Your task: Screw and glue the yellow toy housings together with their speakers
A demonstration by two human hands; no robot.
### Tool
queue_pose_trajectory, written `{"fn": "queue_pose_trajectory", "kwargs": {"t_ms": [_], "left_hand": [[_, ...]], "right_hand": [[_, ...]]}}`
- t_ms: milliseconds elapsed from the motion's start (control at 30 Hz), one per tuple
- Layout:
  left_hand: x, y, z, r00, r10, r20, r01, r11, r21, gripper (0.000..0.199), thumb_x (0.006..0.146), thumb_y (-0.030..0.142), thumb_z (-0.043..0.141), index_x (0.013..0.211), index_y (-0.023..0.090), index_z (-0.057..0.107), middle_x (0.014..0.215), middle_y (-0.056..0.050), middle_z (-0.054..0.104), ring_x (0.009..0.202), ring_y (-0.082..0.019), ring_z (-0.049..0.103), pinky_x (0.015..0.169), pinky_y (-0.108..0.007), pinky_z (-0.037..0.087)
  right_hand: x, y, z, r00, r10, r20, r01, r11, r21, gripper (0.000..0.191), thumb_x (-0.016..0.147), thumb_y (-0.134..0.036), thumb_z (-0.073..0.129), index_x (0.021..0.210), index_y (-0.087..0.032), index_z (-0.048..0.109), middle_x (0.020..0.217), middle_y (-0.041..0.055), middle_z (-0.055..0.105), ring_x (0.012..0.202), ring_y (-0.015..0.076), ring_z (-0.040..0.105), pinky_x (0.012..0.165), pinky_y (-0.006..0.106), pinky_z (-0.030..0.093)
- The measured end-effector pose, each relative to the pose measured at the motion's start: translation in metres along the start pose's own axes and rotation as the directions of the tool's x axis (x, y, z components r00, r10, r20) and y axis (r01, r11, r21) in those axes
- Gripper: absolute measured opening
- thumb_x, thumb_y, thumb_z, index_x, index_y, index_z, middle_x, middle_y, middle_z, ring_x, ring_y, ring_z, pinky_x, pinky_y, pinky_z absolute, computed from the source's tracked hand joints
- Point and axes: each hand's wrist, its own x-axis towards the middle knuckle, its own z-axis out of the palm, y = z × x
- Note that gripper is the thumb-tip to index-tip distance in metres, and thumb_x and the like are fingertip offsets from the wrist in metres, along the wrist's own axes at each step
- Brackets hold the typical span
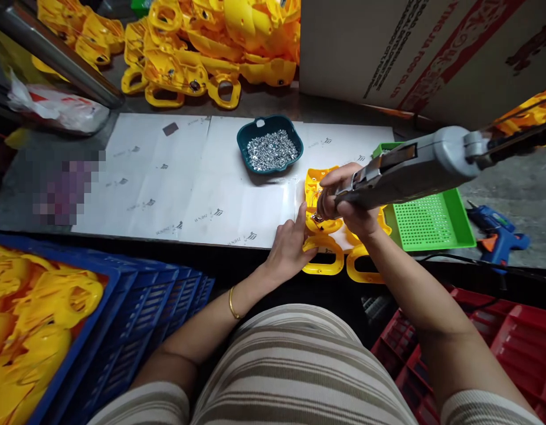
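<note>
My right hand is wrapped around the front end of a grey power screwdriver, its tip pointed down at a yellow plastic shell half with a looped handle. The tip itself is hidden by my fingers. My left hand lies against the shell's left edge, index finger stretched forward and thumb out over the handle loop. Beside this shell, under my right wrist, is a second yellow shell half. Farther back stands a dark teal bowl of small shiny metal screws.
A green perforated basket and a blue glue gun are on the right. Yellow shells pile up behind, near a large printed carton. Blue crates hold shells at left; red crates stand lower right.
</note>
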Motion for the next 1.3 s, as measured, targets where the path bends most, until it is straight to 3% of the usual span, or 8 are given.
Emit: {"fn": "queue_pose_trajectory", "kwargs": {"t_ms": [200, 333, 433, 533, 667, 1100, 1233, 1300], "left_hand": [[0.002, -0.003, -0.013, 0.997, -0.025, 0.067, 0.021, 0.998, 0.059, 0.095, 0.080, 0.025, 0.068, 0.154, 0.020, 0.010, 0.087, -0.001, 0.065, 0.084, -0.023, 0.055, 0.077, -0.035, 0.041], [-0.002, -0.015, -0.032, 0.995, -0.015, 0.101, 0.003, 0.994, 0.113, 0.097, 0.078, 0.034, 0.073, 0.154, 0.023, 0.015, 0.088, -0.001, 0.066, 0.087, -0.023, 0.057, 0.082, -0.037, 0.041], [-0.005, -0.017, -0.041, 0.992, 0.115, -0.056, -0.104, 0.980, 0.170, 0.080, 0.082, 0.039, 0.070, 0.150, 0.027, 0.029, 0.103, -0.006, 0.065, 0.095, -0.025, 0.057, 0.085, -0.039, 0.042], [-0.006, -0.001, -0.037, 0.909, 0.408, -0.086, -0.386, 0.901, 0.196, 0.055, 0.089, 0.039, 0.064, 0.139, 0.025, 0.047, 0.129, -0.013, 0.058, 0.118, -0.028, 0.051, 0.098, -0.043, 0.039], [-0.002, 0.030, -0.017, 0.750, 0.642, 0.159, -0.662, 0.730, 0.170, 0.052, 0.088, 0.048, 0.062, 0.135, 0.027, 0.054, 0.145, -0.010, 0.050, 0.133, -0.032, 0.042, 0.110, -0.050, 0.025], [0.017, 0.017, -0.022, 0.672, 0.627, 0.393, -0.740, 0.574, 0.350, 0.033, 0.094, 0.032, 0.054, 0.126, 0.030, 0.061, 0.133, -0.010, 0.062, 0.126, -0.032, 0.053, 0.107, -0.057, 0.033], [0.023, 0.001, -0.041, 0.624, 0.631, 0.461, -0.781, 0.524, 0.339, 0.040, 0.094, 0.019, 0.049, 0.131, 0.031, 0.057, 0.129, -0.008, 0.065, 0.126, -0.031, 0.055, 0.108, -0.057, 0.032], [0.026, -0.010, -0.050, 0.609, 0.632, 0.478, -0.792, 0.510, 0.334, 0.045, 0.090, 0.012, 0.047, 0.129, 0.030, 0.058, 0.131, -0.007, 0.064, 0.127, -0.030, 0.054, 0.110, -0.057, 0.029]], "right_hand": [[0.000, -0.051, -0.002, 0.990, -0.132, -0.039, 0.137, 0.972, 0.191, 0.027, 0.082, -0.044, 0.065, 0.101, -0.026, 0.060, 0.047, -0.0083, 0.045, 0.035, 0.0115, 0.044, 0.036, 0.026, 0.044], [-0.028, -0.085, -0.033, 0.975, -0.183, -0.126, 0.186, 0.982, 0.012, 0.030, 0.081, -0.037, 0.066, 0.107, -0.022, 0.066, 0.052, -0.0051, 0.051, 0.038, 0.0117, 0.048, 0.037, 0.026, 0.045], [-0.058, -0.099, -0.060, 0.927, -0.201, -0.316, 0.146, 0.971, -0.190, 0.030, 0.076, -0.037, 0.068, 0.102, -0.023, 0.066, 0.052, -0.0050, 0.052, 0.038, 0.0128, 0.049, 0.036, 0.027, 0.045], [-0.080, -0.104, -0.078, 0.816, -0.273, -0.510, 0.116, 0.941, -0.318, 0.027, 0.075, -0.038, 0.068, 0.097, -0.024, 0.063, 0.053, -0.0060, 0.053, 0.038, 0.0127, 0.049, 0.039, 0.028, 0.046], [-0.090, -0.101, -0.087, 0.734, -0.308, -0.605, 0.101, 0.931, -0.351, 0.025, 0.078, -0.037, 0.065, 0.098, -0.025, 0.060, 0.054, -0.0072, 0.052, 0.039, 0.0112, 0.047, 0.042, 0.026, 0.046], [-0.089, -0.051, -0.104, 0.749, -0.235, -0.619, 0.026, 0.944, -0.328, 0.034, 0.080, -0.047, 0.067, 0.103, -0.025, 0.055, 0.063, -0.0054, 0.057, 0.054, 0.0148, 0.060, 0.062, 0.033, 0.055], [-0.111, -0.070, -0.092, 0.811, -0.174, -0.558, -0.214, 0.800, -0.561, 0.039, 0.076, -0.042, 0.070, 0.107, -0.021, 0.061, 0.100, 0.0083, 0.069, 0.102, 0.0258, 0.066, 0.094, 0.045, 0.053], [-0.131, -0.089, -0.082, 0.761, -0.257, -0.596, -0.299, 0.677, -0.673, 0.042, 0.074, -0.034, 0.071, 0.112, -0.021, 0.062, 0.109, 0.0095, 0.068, 0.112, 0.0276, 0.063, 0.100, 0.048, 0.050]]}}
